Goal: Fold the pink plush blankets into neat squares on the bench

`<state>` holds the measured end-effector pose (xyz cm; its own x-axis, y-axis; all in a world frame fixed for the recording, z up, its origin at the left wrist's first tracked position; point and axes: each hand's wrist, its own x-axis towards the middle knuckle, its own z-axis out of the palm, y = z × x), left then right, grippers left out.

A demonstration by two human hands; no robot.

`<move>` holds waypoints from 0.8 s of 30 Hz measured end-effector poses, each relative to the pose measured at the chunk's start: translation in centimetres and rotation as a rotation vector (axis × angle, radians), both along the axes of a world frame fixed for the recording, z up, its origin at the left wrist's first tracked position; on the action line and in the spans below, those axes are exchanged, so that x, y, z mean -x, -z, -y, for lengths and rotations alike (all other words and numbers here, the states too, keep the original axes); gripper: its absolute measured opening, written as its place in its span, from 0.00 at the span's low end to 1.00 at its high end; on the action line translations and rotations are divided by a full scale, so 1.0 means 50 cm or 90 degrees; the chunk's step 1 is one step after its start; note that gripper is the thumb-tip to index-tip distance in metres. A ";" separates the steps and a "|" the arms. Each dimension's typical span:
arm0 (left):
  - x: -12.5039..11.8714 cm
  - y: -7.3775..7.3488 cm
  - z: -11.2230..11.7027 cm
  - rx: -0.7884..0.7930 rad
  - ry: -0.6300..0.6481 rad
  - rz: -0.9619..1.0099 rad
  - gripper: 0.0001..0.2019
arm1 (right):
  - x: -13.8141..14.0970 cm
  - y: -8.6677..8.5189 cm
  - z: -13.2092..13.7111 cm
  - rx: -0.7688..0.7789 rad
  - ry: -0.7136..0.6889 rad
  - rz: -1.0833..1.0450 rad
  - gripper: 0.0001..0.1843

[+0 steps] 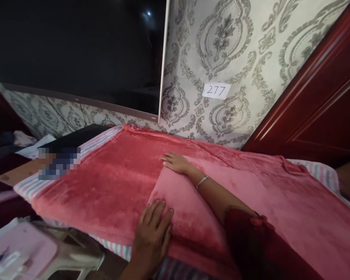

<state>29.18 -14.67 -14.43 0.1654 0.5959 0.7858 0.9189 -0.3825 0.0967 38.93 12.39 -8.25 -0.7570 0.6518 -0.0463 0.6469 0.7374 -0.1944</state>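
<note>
A red plush blanket (105, 175) is spread over a striped cloth (323, 173). On top of it lies a lighter pink plush piece (183, 186); whether this is a folded-over part of the blanket or a separate cloth, I cannot tell. My left hand (153, 229) rests flat on the near end of the pink piece's left edge, fingers stretched out. Farther back, my right hand (176, 162) lies on the far corner of that same edge with its fingers extended. Neither hand grips the fabric. A silver bracelet (202, 181) circles my right wrist.
A large dark television screen (76, 50) hangs on the patterned wall (189, 70) behind. A paper label reading 277 (216, 90) is stuck there. A dark red wooden door or panel (317, 105) stands at right, a pink-topped plastic stool (26, 249) at lower left.
</note>
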 end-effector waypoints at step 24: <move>0.000 -0.018 -0.019 -0.028 0.039 -0.012 0.24 | -0.328 -0.062 0.269 -0.019 0.011 -0.082 0.35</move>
<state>29.18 -13.70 -13.54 0.2148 0.5487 0.8080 0.8952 -0.4414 0.0617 55.32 -1.08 -5.13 -0.7441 0.6644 0.0700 0.6305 0.7330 -0.2554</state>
